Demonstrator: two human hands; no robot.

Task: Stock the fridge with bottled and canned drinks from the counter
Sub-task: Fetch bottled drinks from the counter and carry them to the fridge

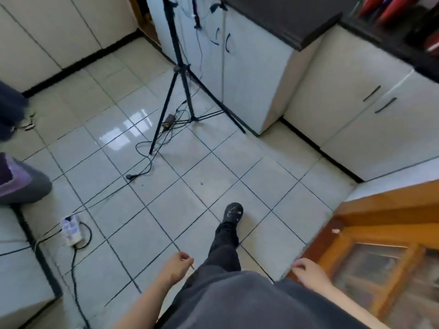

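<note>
I saw both hands empty, the left hand [179,262] loosely curled and the right hand [306,269] half-open, swinging over the floor short of the tripod [177,74], with no drink or fridge clearly in view, so stocking looked unfinished, perhaps unstarted.

A glossy tiled floor [194,176] is bordered by white cabinets [344,110]. A black tripod [178,74] is stood upon it, cables trailed about.

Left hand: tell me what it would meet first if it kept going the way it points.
Probably nothing close: the left hand points up-frame over bare floor tiles. Far ahead stands the tripod, though depth is unclear.
</note>
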